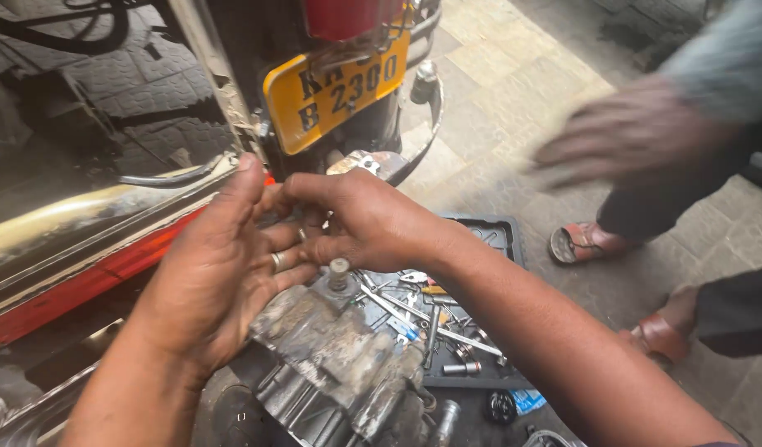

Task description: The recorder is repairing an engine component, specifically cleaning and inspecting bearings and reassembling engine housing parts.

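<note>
My left hand (220, 265) is raised with its palm turned toward me and fingers spread, a ring on one finger. My right hand (360, 219) meets it fingertip to fingertip, pinching something small that I cannot make out. Both hands hover just above a greasy grey metal engine casing (331, 356) with a short stud (339, 269) sticking up. Behind the hands stands the rear of a motorcycle with a yellow number plate (335, 87).
A black tray (480, 331) of wrenches, sockets and other tools lies on the paved floor to the right. Another person's blurred hand (629, 132) reaches in at upper right; their sandalled feet (579, 242) stand beside the tray. A chrome and red body panel (83, 240) runs along the left.
</note>
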